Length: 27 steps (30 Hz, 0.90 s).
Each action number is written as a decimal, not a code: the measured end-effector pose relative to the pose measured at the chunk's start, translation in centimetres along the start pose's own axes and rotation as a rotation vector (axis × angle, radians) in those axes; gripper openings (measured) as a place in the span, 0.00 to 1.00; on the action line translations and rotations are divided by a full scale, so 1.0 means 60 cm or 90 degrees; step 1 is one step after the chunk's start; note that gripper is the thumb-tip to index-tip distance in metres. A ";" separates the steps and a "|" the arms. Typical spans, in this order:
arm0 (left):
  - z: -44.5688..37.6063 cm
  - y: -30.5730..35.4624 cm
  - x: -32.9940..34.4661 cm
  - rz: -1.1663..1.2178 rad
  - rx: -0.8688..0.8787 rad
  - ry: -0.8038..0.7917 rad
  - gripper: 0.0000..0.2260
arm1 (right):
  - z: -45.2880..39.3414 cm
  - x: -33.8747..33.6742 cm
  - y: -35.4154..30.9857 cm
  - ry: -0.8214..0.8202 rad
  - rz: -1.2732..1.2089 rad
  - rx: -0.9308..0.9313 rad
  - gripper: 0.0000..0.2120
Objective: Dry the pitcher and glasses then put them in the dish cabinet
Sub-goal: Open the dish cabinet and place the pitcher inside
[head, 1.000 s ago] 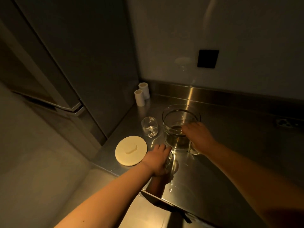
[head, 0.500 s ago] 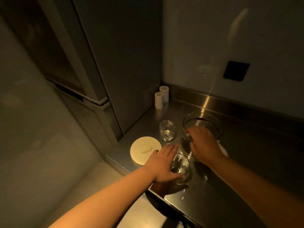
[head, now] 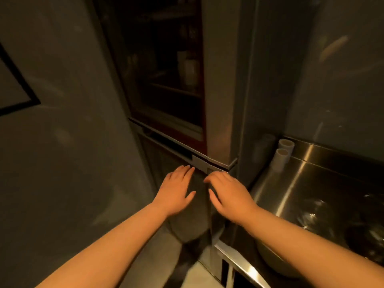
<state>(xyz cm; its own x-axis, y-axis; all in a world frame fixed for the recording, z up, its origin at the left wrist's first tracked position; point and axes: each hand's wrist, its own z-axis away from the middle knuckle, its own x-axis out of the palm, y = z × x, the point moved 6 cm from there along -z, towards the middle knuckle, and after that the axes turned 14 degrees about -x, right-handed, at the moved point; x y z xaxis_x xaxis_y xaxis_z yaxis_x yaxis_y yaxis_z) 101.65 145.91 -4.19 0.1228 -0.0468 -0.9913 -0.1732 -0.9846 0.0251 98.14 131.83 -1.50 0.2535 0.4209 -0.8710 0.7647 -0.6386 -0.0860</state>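
Both of my hands are raised in front of the tall dish cabinet (head: pixel 218 100), and neither holds anything. My left hand (head: pixel 176 190) is flat with straight fingers, just below the ledge between the upper glass door and the lower door. My right hand (head: pixel 228 192) is beside it, with its fingers relaxed near the lower door's top edge. On the steel counter (head: pixel 291 183) at the right a glass (head: pixel 315 210) shows as a blur. A darker glass shape, perhaps the pitcher (head: pixel 372 240), sits at the frame's right edge.
Behind the upper glass door, dim shelves hold containers (head: pixel 188 67). Two white cylinders (head: pixel 281 159) stand at the counter's back left corner by the cabinet side. A grey wall fills the left. Pale floor shows below my arms.
Both hands have left the glass and the pitcher on the counter. My view has swung left, and both hands, holding nothing, now reach toward the cabinet front.
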 end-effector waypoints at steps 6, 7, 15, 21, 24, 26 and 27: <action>-0.105 -0.170 -0.005 -0.032 0.055 -0.020 0.31 | -0.183 0.113 -0.022 0.024 0.025 0.056 0.15; -0.120 -0.187 -0.004 -0.037 0.064 -0.026 0.31 | -0.202 0.124 -0.017 0.029 0.026 0.081 0.15; -0.215 -0.226 0.029 -0.035 0.120 -0.047 0.31 | -0.265 0.185 0.032 -0.006 0.096 0.163 0.26; -0.229 -0.234 0.052 -0.020 0.126 -0.044 0.32 | -0.281 0.225 0.042 -0.012 0.115 0.222 0.34; -0.228 -0.238 0.057 -0.002 0.116 -0.048 0.33 | -0.283 0.237 0.041 0.028 0.143 0.281 0.34; -0.226 -0.235 0.059 0.016 0.105 -0.040 0.33 | -0.284 0.241 0.038 0.080 0.146 0.311 0.30; -0.226 -0.234 0.060 0.025 0.100 -0.037 0.33 | -0.285 0.240 0.037 0.107 0.141 0.326 0.27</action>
<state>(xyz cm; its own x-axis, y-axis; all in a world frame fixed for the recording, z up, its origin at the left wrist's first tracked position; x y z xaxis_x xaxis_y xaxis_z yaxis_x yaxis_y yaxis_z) 117.75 157.26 -6.36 0.0575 -0.0698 -0.9959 -0.3274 -0.9437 0.0473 113.62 147.52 -5.97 0.4975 0.3121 -0.8094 0.3094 -0.9355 -0.1706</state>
